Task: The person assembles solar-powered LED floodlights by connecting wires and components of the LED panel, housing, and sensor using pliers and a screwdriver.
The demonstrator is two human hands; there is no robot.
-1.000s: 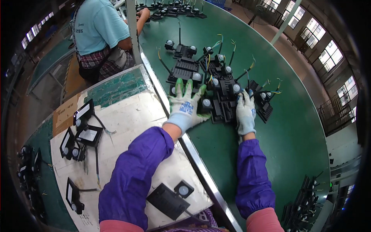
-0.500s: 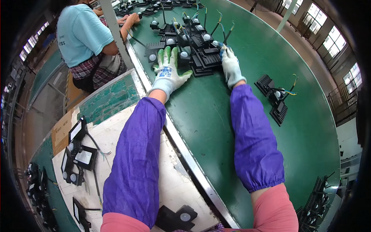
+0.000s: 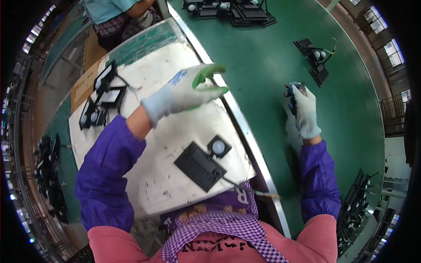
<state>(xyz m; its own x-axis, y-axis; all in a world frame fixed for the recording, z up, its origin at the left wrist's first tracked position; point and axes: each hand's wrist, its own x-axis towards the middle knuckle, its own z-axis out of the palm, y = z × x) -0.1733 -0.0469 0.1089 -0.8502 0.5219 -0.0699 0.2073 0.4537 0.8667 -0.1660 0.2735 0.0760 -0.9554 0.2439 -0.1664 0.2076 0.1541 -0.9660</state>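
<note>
My left hand (image 3: 188,90), in a white glove with green fingertips, hovers over the inner edge of the white board with thumb and fingers apart and nothing between them. Over the green table, my right hand (image 3: 303,107) is closed around something small and dark that I cannot make out. Below my left hand, a black lamp with a round white sensor (image 3: 201,165) lies on the white board, its cable reaching over the apron. To the left on the same board are several black lamps (image 3: 103,98). Beyond my right hand lies another black lamp pair (image 3: 316,59) with coloured wires.
A pile of black lamps (image 3: 247,13) stands at the far end of the green table (image 3: 258,65). A metal rail (image 3: 239,118) separates it from the white board (image 3: 153,166). A co-worker in a light blue shirt (image 3: 105,11) is at the upper left. More lamps lie lower right.
The view has tilted down and nearer. My left hand has left the lamp pile and moved back over the white board. My right hand has also come away from the pile, nearer to me.
</note>
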